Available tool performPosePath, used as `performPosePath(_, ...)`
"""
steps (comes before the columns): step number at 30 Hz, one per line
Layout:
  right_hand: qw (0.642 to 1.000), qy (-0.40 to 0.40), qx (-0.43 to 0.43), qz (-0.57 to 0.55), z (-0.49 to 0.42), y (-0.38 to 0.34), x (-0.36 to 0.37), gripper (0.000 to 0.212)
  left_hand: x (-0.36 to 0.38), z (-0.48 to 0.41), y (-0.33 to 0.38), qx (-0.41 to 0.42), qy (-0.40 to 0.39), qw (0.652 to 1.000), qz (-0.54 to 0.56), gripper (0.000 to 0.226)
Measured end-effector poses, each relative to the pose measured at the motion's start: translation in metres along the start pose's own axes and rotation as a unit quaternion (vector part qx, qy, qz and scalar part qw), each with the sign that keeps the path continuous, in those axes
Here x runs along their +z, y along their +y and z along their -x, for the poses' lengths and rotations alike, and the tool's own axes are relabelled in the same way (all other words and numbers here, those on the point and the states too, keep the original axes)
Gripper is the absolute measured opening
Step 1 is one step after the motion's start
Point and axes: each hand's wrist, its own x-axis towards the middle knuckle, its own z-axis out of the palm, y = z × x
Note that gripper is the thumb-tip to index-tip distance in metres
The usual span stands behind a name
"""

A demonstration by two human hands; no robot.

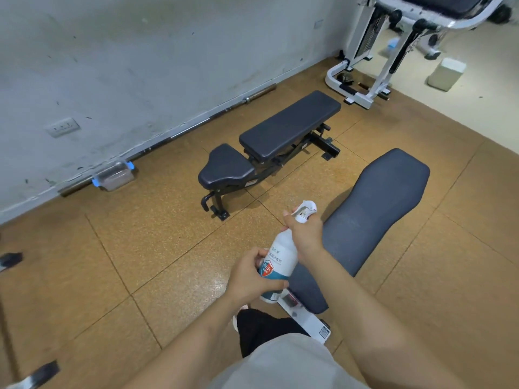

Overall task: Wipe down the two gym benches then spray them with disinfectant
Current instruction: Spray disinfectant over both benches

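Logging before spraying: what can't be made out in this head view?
Head view only:
- Spray bottle neck and trigger: largely covered by the right hand.
- Label print: too small, partly under the left hand.
- Near bench frame: mostly hidden under its pad.
- White machine: cut off by top edge.

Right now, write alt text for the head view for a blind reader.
A person holds a white spray bottle in both hands, the left hand round its body, the right hand at its trigger neck, by a grey padded bench. A second, black bench stands beyond it on the brown floor, near a wall.
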Motion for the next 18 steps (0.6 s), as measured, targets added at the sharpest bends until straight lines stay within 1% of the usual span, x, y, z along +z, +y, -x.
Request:
performPosePath(2, 1.0, -0.027, 0.002, 0.009, -0.023, -0.004, 0.035, 0.015, -0.027, -0.024, -0.001, -0.015, 0.012, 1.0, -0.009, 0.066)
performPosePath(5, 0.999, -0.031, 0.019, 0.009, -0.06, -0.013, 0.088, 0.016, -0.067, -0.067, -0.002, -0.029, 0.039, 0.999, -0.025, 0.069)
performPosePath(9, 0.998, -0.024, 0.05, -0.002, -0.103, -0.024, 0.145, 0.019, -0.119, -0.12, 0.004, -0.052, 0.031, 0.996, -0.061, 0.069)
performPosePath(13, 0.996, -0.056, 0.072, 0.011, -0.144, -0.041, 0.188, 0.018, -0.152, -0.163, 0.013, -0.067, 0.032, 0.994, -0.08, 0.065)
performPosePath(15, 0.995, -0.055, 0.083, 0.022, -0.161, -0.044, 0.204, 0.021, -0.161, -0.179, 0.015, -0.072, 0.032, 0.994, -0.081, 0.064)
performPosePath(18, 0.994, -0.025, 0.097, 0.036, -0.184, -0.046, 0.227, 0.017, -0.178, -0.208, 0.014, -0.076, 0.014, 0.993, -0.088, 0.065)
